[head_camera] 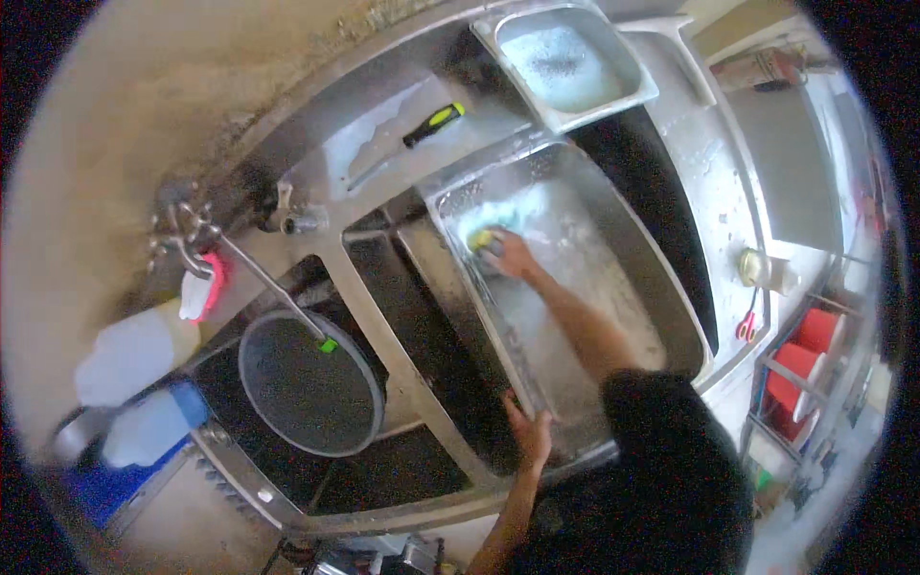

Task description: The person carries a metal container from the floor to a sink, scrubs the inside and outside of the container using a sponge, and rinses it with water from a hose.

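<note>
A large rectangular stainless steel pan (pixel 596 266) rests at a slant over a sink basin, its inside wet and streaked with suds. My right hand (pixel 509 253) is inside it, holding a yellow sponge (pixel 480 238) against the left end of the pan near a patch of foam. Lower down, my left hand (pixel 532 435) grips the pan's near left rim, thumb over the edge. The fingers under that rim are partly hidden.
Behind stands a smaller steel pan (pixel 650 90) of sudsy water. A tool with a black and yellow handle (pixel 434 126) lies on the back ledge. Left are a round bucket (pixel 248 392) under a green-tipped faucet (pixel 277 287) and plastic jugs (pixel 129 356). Pink-handled scissors (pixel 746 329) lie at right.
</note>
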`<state>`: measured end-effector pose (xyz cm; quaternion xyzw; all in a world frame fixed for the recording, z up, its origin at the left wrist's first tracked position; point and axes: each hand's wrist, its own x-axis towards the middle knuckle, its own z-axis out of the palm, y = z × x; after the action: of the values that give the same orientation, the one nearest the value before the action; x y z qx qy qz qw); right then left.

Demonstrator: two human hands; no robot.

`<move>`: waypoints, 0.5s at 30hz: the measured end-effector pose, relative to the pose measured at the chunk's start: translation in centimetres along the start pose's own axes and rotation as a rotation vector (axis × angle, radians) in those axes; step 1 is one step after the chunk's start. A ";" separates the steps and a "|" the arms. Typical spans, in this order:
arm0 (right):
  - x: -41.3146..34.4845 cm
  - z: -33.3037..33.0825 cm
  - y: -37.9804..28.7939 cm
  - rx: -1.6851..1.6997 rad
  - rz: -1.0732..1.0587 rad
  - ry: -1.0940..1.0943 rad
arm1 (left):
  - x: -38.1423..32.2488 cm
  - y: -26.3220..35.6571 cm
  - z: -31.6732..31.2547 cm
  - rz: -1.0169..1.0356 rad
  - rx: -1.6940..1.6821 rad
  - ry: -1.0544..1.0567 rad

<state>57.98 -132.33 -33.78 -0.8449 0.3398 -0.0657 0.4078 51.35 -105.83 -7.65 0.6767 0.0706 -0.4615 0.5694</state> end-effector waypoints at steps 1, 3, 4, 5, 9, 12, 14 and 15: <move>0.0 1.8 -2.3 0.017 -0.002 -0.027 | -0.3 -0.2 -0.7 -0.013 0.002 0.029; 0.3 2.5 -6.8 0.603 0.141 -0.037 | 0.2 0.1 -1.2 0.004 0.031 0.050; -1.9 2.8 -6.8 0.829 0.265 -0.012 | 0.4 0.2 -1.1 0.020 0.042 0.031; -5.0 3.3 -6.9 1.054 0.380 0.013 | 0.7 -0.3 -1.3 0.027 0.034 0.023; -11.1 -0.6 -13.5 0.912 0.297 0.074 | 1.0 -1.3 -1.8 0.267 0.064 0.186; -3.9 -3.1 -16.5 0.563 0.056 0.149 | 0.6 -1.0 -1.3 0.264 0.009 0.268; -3.1 -3.3 -15.8 0.262 -0.089 0.091 | -0.2 0.6 -1.0 0.259 -0.028 0.190; -3.5 -3.3 -15.5 -0.035 -0.238 0.023 | -1.2 0.9 -1.2 0.102 0.059 0.146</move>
<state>62.12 -125.52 -19.66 -0.8854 0.2429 -0.1176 0.3785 51.89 -104.58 -6.26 0.7278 0.0638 -0.3831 0.5652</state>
